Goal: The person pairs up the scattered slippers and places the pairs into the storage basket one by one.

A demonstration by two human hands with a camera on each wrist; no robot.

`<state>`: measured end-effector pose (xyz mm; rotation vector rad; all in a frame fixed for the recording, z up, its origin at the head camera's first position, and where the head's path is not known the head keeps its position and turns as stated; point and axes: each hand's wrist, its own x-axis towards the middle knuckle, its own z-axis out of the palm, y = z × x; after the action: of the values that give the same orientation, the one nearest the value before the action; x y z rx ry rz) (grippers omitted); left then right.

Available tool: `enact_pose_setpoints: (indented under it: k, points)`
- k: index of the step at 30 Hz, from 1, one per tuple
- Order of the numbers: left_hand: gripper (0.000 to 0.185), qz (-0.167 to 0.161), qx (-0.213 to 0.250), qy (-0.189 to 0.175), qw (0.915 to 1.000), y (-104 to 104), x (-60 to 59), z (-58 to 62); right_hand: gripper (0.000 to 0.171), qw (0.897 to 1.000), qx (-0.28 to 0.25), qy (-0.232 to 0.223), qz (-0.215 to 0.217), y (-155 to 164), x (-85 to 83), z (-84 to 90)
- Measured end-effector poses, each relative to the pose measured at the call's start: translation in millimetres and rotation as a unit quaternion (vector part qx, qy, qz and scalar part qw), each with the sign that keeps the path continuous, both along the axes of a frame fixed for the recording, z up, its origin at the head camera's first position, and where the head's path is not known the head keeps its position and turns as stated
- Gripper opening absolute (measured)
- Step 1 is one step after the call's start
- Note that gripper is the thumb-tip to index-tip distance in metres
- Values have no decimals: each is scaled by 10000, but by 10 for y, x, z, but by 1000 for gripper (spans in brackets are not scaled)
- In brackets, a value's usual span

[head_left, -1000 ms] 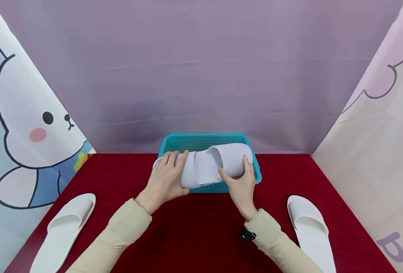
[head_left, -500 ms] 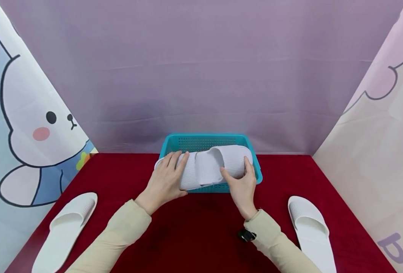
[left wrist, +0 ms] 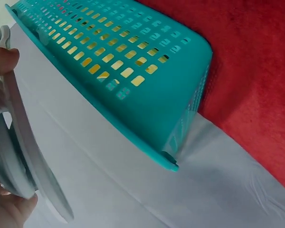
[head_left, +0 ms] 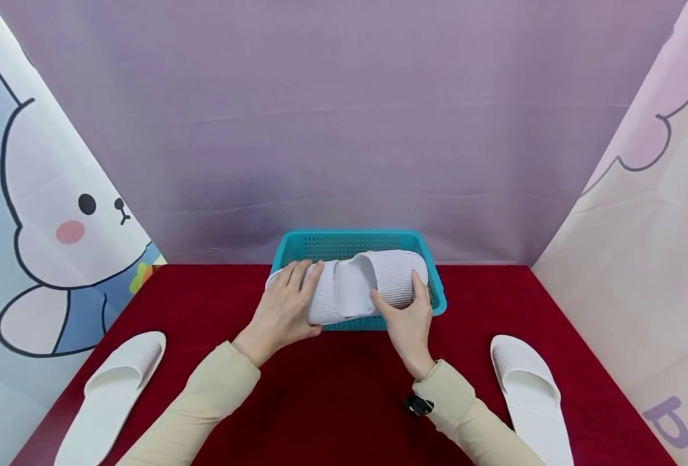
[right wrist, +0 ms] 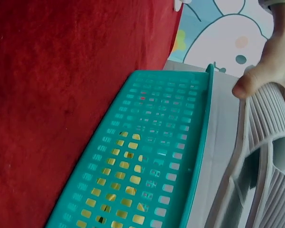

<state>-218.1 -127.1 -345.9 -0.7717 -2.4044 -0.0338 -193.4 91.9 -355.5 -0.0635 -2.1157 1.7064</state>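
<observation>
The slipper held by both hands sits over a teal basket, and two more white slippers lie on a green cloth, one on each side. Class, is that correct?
Not quite: the cloth is red, not green, as the head view shows. The rest holds: the left hand and right hand hold a white slipper over the teal basket, with one slipper on the left and another on the right.

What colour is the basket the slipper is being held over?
The basket is teal, with perforated walls; the left wrist view shows it best.

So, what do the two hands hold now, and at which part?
Both hold one white slipper over the teal basket: left hand at the heel end, right hand at the toe end.
</observation>
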Motion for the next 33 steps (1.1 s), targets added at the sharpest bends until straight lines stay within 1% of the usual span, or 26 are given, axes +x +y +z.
enact_pose_setpoints:
  k: [5, 10, 15, 22, 28, 31, 33]
  points:
    - [114, -140, 63, 117, 9998, 31, -2, 23, 85, 10000, 43, 45, -47, -30, 9, -15]
    - [113, -151, 46, 204, 9997, 39, -1, 26, 86, 9999, 85, 40, -48, -61, 16, -22]
    - [112, -211, 43, 215, 9995, 47, -2, 31, 88, 9999, 146, 12, -38, -83, 16, -27]
    - [112, -197, 5, 337, 9992, 44, 7, 10, 89, 9997, 150, -80, 157, -91, 34, -44]
    - [112, -164, -79, 323, 9993, 48, 22, -13, 91, 9993, 230, -173, 220, -100, 56, -51]
    - [112, -162, -80, 304, 9994, 45, 24, -11, 92, 9987, 349, -174, 317, -73, 66, -37]
    - [112, -165, -63, 301, 9994, 37, 24, -12, 94, 9975, 530, -133, 446, -40, 75, -23]
